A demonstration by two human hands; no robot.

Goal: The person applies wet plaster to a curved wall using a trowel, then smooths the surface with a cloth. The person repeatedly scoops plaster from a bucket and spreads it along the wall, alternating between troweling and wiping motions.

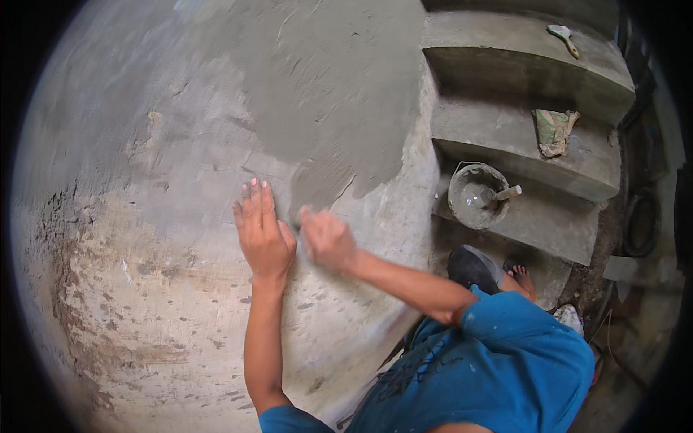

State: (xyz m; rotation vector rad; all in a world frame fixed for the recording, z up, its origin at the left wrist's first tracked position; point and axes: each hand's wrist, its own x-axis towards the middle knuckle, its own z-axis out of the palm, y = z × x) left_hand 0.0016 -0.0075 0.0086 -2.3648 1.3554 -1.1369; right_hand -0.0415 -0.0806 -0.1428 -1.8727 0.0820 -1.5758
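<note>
My left hand (264, 234) lies flat against the wall (151, 310), fingers stretched upward and nothing in it. Just to its right, my right hand (330, 241) is closed in a fist and blurred by motion. A small dark edge shows at its left side, but what it grips is hidden. Above both hands, a broad coat of wet grey mortar (339, 94) covers the wall, with streaks and a ragged lower edge. That edge reaches down close to my right fist. The surface beneath my hands is paler, rough and stained.
Concrete steps (498, 119) climb along the right. A bucket (460, 212) of grey mortar stands on a lower step, a tool handle (508, 193) leaning out. Higher up lie a crumpled bag (554, 133) and a paintbrush (564, 40). A foot (520, 276) shows below the bucket.
</note>
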